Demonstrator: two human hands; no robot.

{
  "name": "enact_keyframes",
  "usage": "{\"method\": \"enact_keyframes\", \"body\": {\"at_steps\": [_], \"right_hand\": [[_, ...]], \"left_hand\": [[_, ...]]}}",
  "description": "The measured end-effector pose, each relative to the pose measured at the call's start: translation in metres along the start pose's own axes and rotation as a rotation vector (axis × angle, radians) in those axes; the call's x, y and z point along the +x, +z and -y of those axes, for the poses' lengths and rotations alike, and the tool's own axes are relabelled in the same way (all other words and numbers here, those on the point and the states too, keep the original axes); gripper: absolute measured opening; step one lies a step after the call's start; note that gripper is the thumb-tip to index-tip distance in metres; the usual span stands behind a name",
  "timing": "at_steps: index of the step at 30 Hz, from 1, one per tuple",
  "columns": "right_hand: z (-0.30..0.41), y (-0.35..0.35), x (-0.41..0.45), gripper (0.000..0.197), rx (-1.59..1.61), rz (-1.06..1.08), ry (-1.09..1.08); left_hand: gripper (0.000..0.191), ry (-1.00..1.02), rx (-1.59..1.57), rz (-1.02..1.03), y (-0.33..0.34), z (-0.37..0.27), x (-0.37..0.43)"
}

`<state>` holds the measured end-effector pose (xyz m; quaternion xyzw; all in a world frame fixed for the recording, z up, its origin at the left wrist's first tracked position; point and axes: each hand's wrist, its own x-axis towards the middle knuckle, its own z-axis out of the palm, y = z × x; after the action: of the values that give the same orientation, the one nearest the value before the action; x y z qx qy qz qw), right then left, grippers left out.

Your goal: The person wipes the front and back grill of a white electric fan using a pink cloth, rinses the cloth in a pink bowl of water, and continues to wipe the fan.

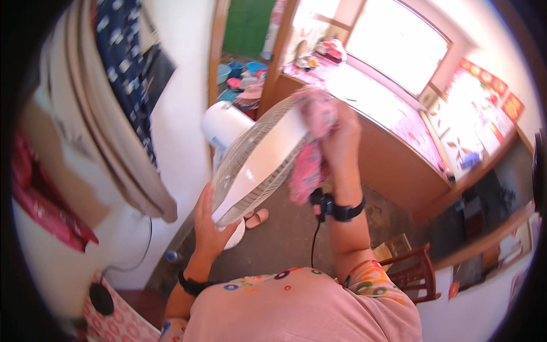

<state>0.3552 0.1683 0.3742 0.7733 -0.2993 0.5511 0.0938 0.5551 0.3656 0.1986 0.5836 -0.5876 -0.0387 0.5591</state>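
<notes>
An electric fan stands before me, its round wire guard [260, 145] seen nearly edge-on with a broad pale band between the front and rear grilles. Behind the guard is the white motor housing [226, 122]. Low on the guard's rim, my left hand [213, 226] grips with the thumb on one side and fingers on the other. My right hand [344, 134] holds a pink patterned cloth [305, 171] against the upper rim; part of the cloth is blurred. The fan's white base [235, 236] shows partly beneath the guard.
Clothes [124, 85] hang along the left wall. A wooden-sided bed [384, 158] stands beyond my right hand, with a wooden chair [412, 273] at lower right. Pink slippers [257, 218] lie on the floor. Several basins [236, 68] sit past the doorway.
</notes>
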Motion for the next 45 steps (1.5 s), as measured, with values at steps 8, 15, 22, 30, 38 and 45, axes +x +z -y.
{"method": "enact_keyframes", "body": {"at_steps": [8,15,22,30,38,45], "right_hand": [[0.133,0.016,-0.085,0.039,0.087,0.323,-0.574],[0.095,-0.016,-0.035,0.043,0.183,0.388,-0.309],[0.069,-0.008,-0.019,0.033,-0.041,0.078,-0.135],[0.118,0.002,-0.067,0.034,0.209,0.401,-0.516],[0.069,-0.006,-0.021,0.032,0.109,0.040,-0.108],[0.122,0.019,-0.089,0.028,0.128,0.050,-0.368]], "left_hand": [[0.043,0.336,0.516,-0.372,0.036,0.011,0.033],[0.083,0.004,-0.087,-0.052,0.005,0.008,0.001],[0.092,0.029,-0.011,-0.037,0.005,0.001,0.001],[0.084,0.007,0.257,0.233,0.004,-0.006,0.007],[0.095,-0.021,-0.044,-0.073,0.017,-0.001,-0.004],[0.084,-0.323,-0.316,0.130,0.015,0.016,-0.020]]}}
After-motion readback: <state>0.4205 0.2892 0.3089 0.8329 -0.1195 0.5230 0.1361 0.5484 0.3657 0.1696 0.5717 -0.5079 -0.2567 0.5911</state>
